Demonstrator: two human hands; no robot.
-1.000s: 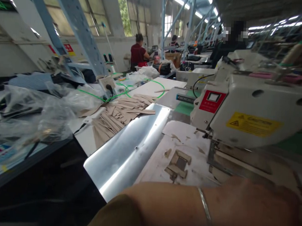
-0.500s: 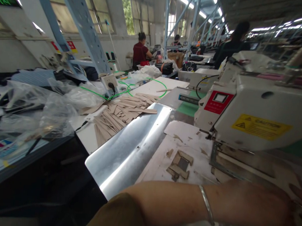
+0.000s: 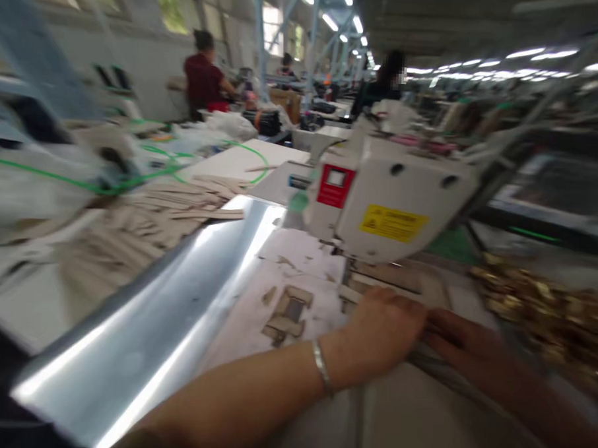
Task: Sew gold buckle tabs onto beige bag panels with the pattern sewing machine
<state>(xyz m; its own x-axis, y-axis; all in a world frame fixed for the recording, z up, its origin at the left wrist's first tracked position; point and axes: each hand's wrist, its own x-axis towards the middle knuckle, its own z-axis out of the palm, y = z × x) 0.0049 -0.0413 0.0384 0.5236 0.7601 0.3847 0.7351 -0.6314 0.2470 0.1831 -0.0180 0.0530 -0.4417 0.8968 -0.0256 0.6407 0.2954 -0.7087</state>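
My left hand [image 3: 384, 325], with a thin silver bracelet on the wrist, rests knuckles-up on the bed of a white sewing machine [image 3: 394, 195], just in front of its metal clamp frame [image 3: 396, 278]. My right hand [image 3: 465, 342] lies flat beside it, its fingertips tucked under the left hand. Motion blur hides what the fingers press or hold. Left of my hands lies a white template sheet [image 3: 297, 277] with small tan pieces [image 3: 285, 310] stuck to it.
A shiny metal plate [image 3: 176, 324] runs along the left of the machine bed. Beyond it lies a pile of tan strips [image 3: 145, 217] and a green cable [image 3: 132, 177]. Gold metal fittings [image 3: 538, 307] are heaped at the right. Other people [image 3: 203, 81] work at benches behind.
The view has swung to the right and blurred. My left hand has moved in to the machine's clamp, and my right hand has come into view beside it.
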